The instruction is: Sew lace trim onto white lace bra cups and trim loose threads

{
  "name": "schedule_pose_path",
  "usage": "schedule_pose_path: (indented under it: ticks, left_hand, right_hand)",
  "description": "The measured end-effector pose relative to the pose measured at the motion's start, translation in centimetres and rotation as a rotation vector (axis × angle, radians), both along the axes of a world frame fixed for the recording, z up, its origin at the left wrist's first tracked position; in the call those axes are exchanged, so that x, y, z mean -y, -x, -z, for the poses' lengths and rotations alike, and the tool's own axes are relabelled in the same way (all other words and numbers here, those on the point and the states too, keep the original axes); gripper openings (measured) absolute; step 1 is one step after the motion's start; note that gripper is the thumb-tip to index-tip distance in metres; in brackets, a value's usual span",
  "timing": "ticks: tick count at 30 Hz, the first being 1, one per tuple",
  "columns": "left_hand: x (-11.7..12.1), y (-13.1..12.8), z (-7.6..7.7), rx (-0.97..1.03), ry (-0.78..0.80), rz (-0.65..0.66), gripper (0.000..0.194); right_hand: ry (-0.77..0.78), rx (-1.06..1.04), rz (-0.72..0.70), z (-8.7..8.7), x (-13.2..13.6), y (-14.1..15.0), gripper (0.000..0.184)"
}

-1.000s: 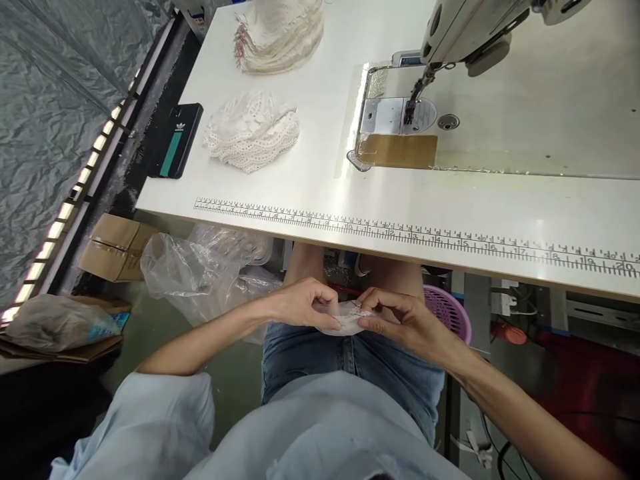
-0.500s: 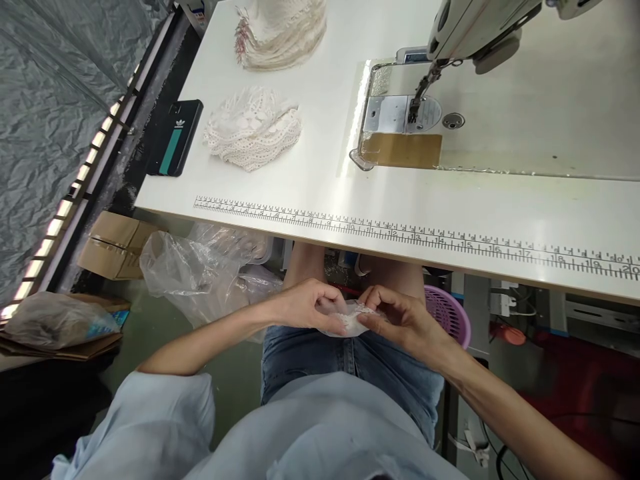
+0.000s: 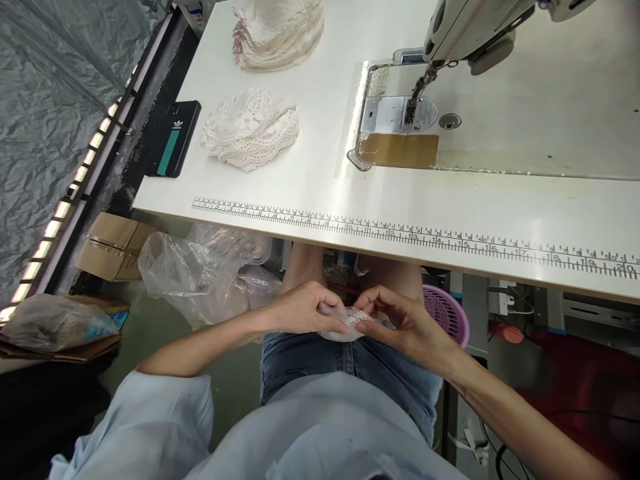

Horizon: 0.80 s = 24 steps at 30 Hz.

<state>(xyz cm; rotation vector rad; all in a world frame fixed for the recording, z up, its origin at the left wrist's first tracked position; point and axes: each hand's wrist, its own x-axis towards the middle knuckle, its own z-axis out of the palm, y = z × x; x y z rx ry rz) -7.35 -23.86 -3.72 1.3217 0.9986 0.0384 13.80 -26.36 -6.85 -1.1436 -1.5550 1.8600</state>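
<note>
Over my lap, a small piece of white lace fabric (image 3: 345, 327) is held between both hands, just below the table's front edge. My left hand (image 3: 317, 310) pinches its left side between thumb and fingers. On the right side, my right hand (image 3: 393, 319) grips the piece with thumb and forefinger, the other fingers curled behind. The fabric looks thin and sheer, with a dotted lace pattern near my right fingertips; part of it is hidden by my fingers. A pile of white lace pieces (image 3: 250, 130) lies on the table ahead and to the left.
A sewing machine (image 3: 450, 40) stands at the right of the white table (image 3: 300, 187), which has a printed ruler (image 3: 410, 233) along its front. A cream fabric stack (image 3: 280, 33) and a phone (image 3: 173, 139) lie left. Below are plastic bags (image 3: 200, 273), a carton (image 3: 115, 245) and a purple basket (image 3: 447, 313).
My fingers have shifted slightly on the lace, and more of its dotted pattern shows by my right hand. The view has moved a little; the things on the table stay put.
</note>
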Motion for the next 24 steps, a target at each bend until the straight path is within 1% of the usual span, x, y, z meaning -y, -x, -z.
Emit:
schedule_pose_path:
  ticks: [3, 8, 13, 17, 24]
  left_hand:
    - [0.07, 0.02, -0.06, -0.02, -0.028, 0.031, 0.026]
    - [0.14, 0.0, -0.16, -0.061, -0.025, 0.061, 0.027]
    - [0.03, -0.13, -0.58, -0.08, -0.029, 0.065, 0.024]
    - [-0.09, -0.22, -0.7, -0.091, -0.034, 0.071, 0.026]
    - [-0.24, -0.33, -0.29, -0.027, 0.02, 0.061, 0.03]
  right_hand:
    - [0.033, 0.045, -0.024, -0.44, -0.12, 0.0, 0.024]
    - [0.055, 0.055, -0.063, -0.85, -0.36, 0.04, 0.023]
    - [0.062, 0.066, -0.058, -0.67, -0.49, 0.09, 0.026]
    - [0.075, 0.055, -0.048, -0.59, -0.58, 0.04, 0.03]
    - [0.121, -0.003, -0.055, -0.23, -0.69, -0.4, 0.025]
